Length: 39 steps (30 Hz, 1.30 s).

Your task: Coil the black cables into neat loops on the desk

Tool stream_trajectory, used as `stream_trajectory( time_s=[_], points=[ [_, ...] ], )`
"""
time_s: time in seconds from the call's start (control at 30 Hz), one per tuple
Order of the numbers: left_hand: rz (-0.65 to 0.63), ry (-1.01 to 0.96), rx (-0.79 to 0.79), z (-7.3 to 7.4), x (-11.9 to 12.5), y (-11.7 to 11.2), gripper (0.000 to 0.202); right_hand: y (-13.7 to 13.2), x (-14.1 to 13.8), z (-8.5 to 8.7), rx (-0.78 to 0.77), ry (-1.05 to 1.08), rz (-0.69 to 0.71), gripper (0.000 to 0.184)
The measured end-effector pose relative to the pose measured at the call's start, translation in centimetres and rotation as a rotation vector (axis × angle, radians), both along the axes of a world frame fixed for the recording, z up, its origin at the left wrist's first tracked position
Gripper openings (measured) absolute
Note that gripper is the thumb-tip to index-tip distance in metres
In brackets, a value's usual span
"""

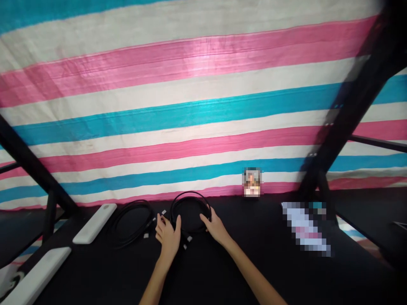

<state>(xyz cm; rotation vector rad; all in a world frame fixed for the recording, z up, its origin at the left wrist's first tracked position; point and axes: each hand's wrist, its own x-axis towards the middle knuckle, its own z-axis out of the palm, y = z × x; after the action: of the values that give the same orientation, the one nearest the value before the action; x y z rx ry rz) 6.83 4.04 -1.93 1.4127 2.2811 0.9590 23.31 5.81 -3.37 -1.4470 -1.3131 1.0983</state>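
A coiled black cable [190, 193] lies on the black table in front of me, with light-coloured connectors [189, 239] at its near side. My left hand [168, 237] is at the coil's left side, thumb toward the inside and fingers bent outside it; the grip looks loose. On the right side, my right hand [216, 226] holds the loop between thumb and fingers, which are partly hidden. Left of my left hand rests a second black cable coil [135, 203], its pale plugs [146, 235] near my fingers.
Two long white boxlike objects [95, 224] [40, 275] lie at the left of the black table [197, 279]. Toward the right are a blurred-out white sheet [302, 228] and a pixelated picture [252, 182]. Dark slanted posts [346, 114] flank a striped sheet [190, 110] behind.
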Motion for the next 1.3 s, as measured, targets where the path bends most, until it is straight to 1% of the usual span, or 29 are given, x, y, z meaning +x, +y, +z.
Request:
stream_trajectory(
  time_s=[0.07,0.13,0.27,0.37,0.43,0.57,0.63,0.7,0.77,0.83,0.9,1.0,1.1,1.17,1.3],
  points=[
    [0.022,0.046,0.020,-0.5,-0.2,-0.1,0.070,-0.2,0.2,-0.2,0.044,0.005,0.071,0.062],
    [0.034,0.086,0.045,-0.9,-0.5,-0.2,0.071,-0.4,0.3,-0.5,0.052,0.050,0.119,0.064],
    [0.014,0.136,0.089,-1.7,-0.9,-0.3,0.066,-0.9,0.5,-0.6,0.058,0.156,0.152,0.068],
    [-0.006,0.152,0.116,-2.0,-1.0,-0.3,0.064,-1.2,0.5,-0.4,0.054,0.130,0.188,0.071],
    [-0.012,0.159,0.130,-1.9,-0.9,-0.4,0.064,-1.3,0.5,-0.4,0.054,0.080,0.192,0.071],
    [-0.020,0.205,0.183,-1.0,-1.4,-0.5,0.057,-1.5,0.2,-0.3,0.099,0.034,0.123,0.071],
    [-0.022,0.253,0.219,-0.5,-2.3,-0.4,0.052,-1.7,0.2,-0.1,0.132,0.046,0.048,0.070],
    [-0.004,0.302,0.232,-0.3,-3.6,-0.2,0.049,-1.8,0.3,0.2,0.176,0.078,-0.045,0.066],
    [0.020,0.346,0.209,-0.5,-5.1,0.0,0.049,-1.9,0.6,0.4,0.200,0.118,-0.137,0.060],
    [0.017,0.389,0.170,-0.8,-6.4,0.2,0.048,-1.8,0.8,0.5,0.198,0.154,-0.205,0.055],
    [-0.018,0.434,0.139,-1.0,-7.3,0.1,0.045,-1.9,0.9,0.5,0.200,0.170,-0.242,0.050],
    [-0.062,0.486,0.108,-0.7,-8.2,-0.2,0.042,-2.3,1.0,0.2,0.220,0.147,-0.274,0.044],
    [-0.088,0.517,0.085,-0.2,-9.2,-1.0,0.038,-2.9,1.0,0.1,0.225,0.114,-0.308,0.042],
    [-0.135,0.532,0.066,-0.2,-10.1,-1.9,0.035,-3.2,1.1,0.0,0.226,0.098,-0.316,0.042],
    [-0.277,0.560,0.034,-0.3,-12.0,-5.1,0.027,-3.2,1.3,0.2,0.226,0.057,-0.301,0.042]
  ],
)
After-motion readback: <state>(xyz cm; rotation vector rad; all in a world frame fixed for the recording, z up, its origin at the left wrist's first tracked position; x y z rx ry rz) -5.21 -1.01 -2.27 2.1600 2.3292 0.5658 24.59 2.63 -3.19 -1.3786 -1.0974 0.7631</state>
